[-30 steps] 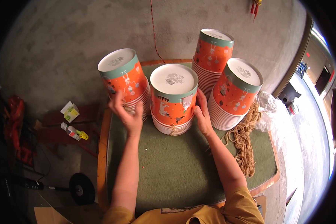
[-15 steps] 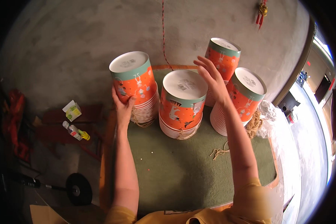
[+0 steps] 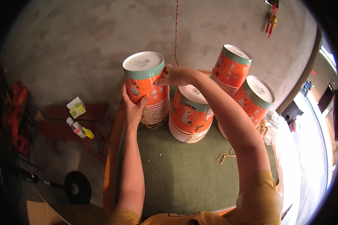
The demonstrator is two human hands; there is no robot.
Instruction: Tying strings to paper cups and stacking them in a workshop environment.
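Several stacks of upside-down paper buckets, orange with a green band, white base and striped rims, stand on the green tabletop (image 3: 184, 176). My left hand (image 3: 133, 109) is wrapped round the left side of the leftmost stack (image 3: 143, 84), its thumb on the front. Reaching across from the right, my right hand (image 3: 179, 76) holds the same stack's upper right side, with the thumb on the front and the fingertips partly hidden. Beneath my right forearm is the middle stack (image 3: 189, 114), partly covered. Two more stacks, a rear one (image 3: 231, 71) and a right one (image 3: 255, 103), stand to its right.
Loose twine (image 3: 226, 156) lies on the table, and more twine (image 3: 263, 127) hangs by the right stack beside clear plastic (image 3: 271, 131). To the left, a dark red bench (image 3: 58, 129) carries bottles (image 3: 76, 128) and a green-white carton (image 3: 76, 108). A grey wall (image 3: 101, 45) rises behind.
My right hand has moved left from above the middle and rear stacks onto the leftmost stack. My left hand stays on that stack. The view has shifted slightly.
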